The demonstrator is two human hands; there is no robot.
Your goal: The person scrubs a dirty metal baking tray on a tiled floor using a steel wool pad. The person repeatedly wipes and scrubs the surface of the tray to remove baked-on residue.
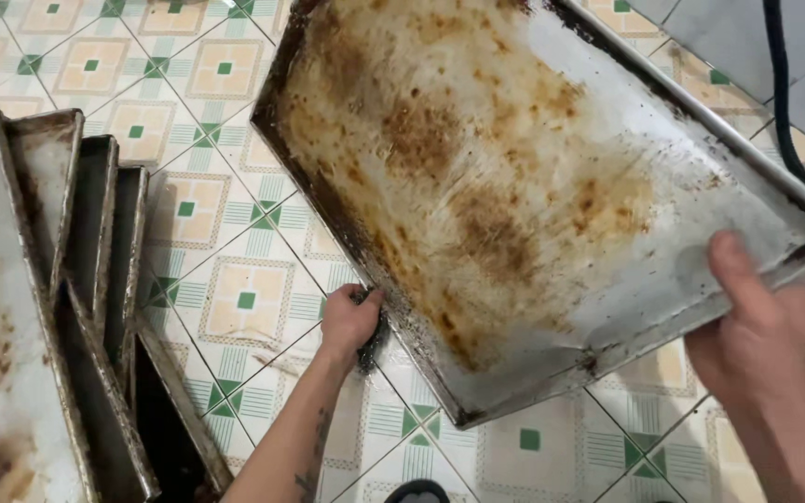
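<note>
Head view — right hand [757,326] grips stained baking tray [524,177]; left hand [348,319] perhaps holds a scrubber [372,340].

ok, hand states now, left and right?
Left hand: closed on a dark scrubber against the baking tray edge.
Right hand: gripping the tray's near edge, thumb on top.

Bright, even overhead light, soft glare on the tray [607,102], slight motion blur.
</note>
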